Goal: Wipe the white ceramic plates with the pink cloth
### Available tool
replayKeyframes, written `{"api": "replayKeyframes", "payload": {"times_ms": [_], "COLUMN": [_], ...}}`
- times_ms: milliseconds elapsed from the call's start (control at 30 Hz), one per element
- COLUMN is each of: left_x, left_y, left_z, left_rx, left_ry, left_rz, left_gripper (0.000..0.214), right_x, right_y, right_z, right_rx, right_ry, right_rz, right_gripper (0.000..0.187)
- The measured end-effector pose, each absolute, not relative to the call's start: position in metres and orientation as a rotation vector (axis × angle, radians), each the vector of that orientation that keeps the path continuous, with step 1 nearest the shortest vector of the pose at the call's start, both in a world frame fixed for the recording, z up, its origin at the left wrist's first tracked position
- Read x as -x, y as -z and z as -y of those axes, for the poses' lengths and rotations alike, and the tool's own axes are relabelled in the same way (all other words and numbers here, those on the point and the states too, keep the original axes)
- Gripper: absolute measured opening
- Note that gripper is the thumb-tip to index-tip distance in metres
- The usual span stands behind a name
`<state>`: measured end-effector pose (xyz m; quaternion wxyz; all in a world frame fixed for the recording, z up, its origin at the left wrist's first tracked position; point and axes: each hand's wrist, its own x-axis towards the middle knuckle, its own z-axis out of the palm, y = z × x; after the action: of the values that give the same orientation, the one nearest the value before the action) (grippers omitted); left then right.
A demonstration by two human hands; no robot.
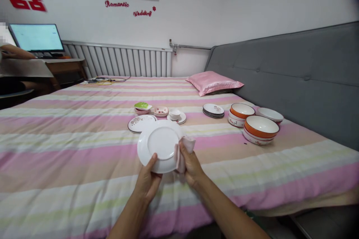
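A white plate (pixel 161 142) is held up over the bed, tilted with its inner face towards me. My left hand (pixel 148 181) grips its lower edge, thumb on the face and fingers behind. My right hand (pixel 191 164) is closed on a pale pink cloth (pixel 187 145), which is folded round the plate's right rim. Just beyond the plate lies a flat dish with a dark rim and flower print (pixel 141 122). Behind it are a green leaf-shaped dish (pixel 141 105), a small square dish (pixel 161 111) and a stack of small white bowls (pixel 175 114) on plates.
Right of centre stands a stack of dark-rimmed plates (pixel 213 109). Stacked orange and white bowls (pixel 261 126) sit farther right, near the grey headboard (pixel 294 71). A pink pillow (pixel 213 82) and some cables (pixel 109 80) lie at the back. At left, a person's arm (pixel 18 51) rests on a desk.
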<state>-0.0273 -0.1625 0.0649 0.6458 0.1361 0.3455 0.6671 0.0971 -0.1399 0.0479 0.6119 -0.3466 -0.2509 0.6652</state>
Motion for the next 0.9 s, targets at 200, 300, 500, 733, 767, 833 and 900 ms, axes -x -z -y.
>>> {"api": "replayKeyframes", "payload": {"times_ms": [200, 300, 500, 733, 767, 833, 900], "left_x": [0.041, 0.034, 0.016, 0.019, 0.021, 0.027, 0.032], "left_y": [-0.075, -0.067, -0.058, -0.060, -0.061, -0.063, -0.065], "left_z": [0.168, 0.167, 0.166, 0.162, 0.161, 0.159, 0.158], "left_rx": [-0.367, -0.498, -0.496, -0.380, -0.374, -0.364, -0.348], "left_ry": [-1.241, -1.241, -1.467, -1.643, -1.664, -1.694, -1.712], "left_rz": [-0.862, -0.959, -0.965, -0.921, -0.918, -0.913, -0.906], "left_gripper": [0.041, 0.056, 0.055, 0.047, 0.046, 0.045, 0.045], "right_x": [-0.139, -0.135, -0.105, -0.079, -0.079, -0.083, -0.093], "right_y": [-0.058, -0.053, -0.040, -0.020, -0.020, -0.023, -0.030], "right_z": [0.127, 0.126, 0.132, 0.144, 0.144, 0.143, 0.139], "right_rx": [0.819, 0.865, 0.911, 0.876, 0.892, 0.949, 1.028], "right_ry": [-1.620, -1.626, -1.339, -1.341, -1.342, -1.310, -1.234], "right_rz": [0.631, 0.619, 0.576, 0.803, 0.851, 0.895, 0.869], "right_gripper": [0.041, 0.043, 0.049, 0.052, 0.053, 0.056, 0.061]}}
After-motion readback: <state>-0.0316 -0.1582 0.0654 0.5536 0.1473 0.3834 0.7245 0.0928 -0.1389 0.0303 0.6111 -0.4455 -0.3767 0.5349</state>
